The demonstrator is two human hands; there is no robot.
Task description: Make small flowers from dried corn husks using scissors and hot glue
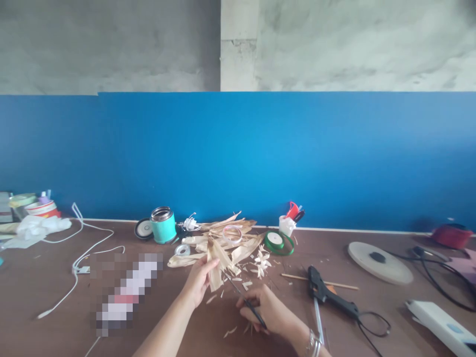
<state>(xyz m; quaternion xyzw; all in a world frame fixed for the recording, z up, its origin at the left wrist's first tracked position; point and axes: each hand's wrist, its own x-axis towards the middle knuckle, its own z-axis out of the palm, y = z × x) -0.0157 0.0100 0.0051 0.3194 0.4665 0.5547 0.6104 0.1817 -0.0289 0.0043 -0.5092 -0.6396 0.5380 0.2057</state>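
Note:
My left hand (201, 278) pinches a pale, fan-shaped piece of dried corn husk (215, 270) upright above the table. To its right, my right hand (262, 310) is closed around a slim dark tool (253, 313) with a narrow pointed end. That tip reaches up to the lower right edge of the husk; I cannot tell whether it touches. Just behind lies a pile of dried husks (247, 248). A small flower shape made of pale husk strips (262, 263) rests to the right of the pile, with cut scraps (247, 285) scattered around.
A clear tape roll (182, 250), a turquoise container (163, 227) and a green ribbon spool (274, 240) stand behind. On the right are a black glue gun (330, 296), a wooden stick (297, 277) and a round lid (379, 263). A white cable (84, 255) runs along the left.

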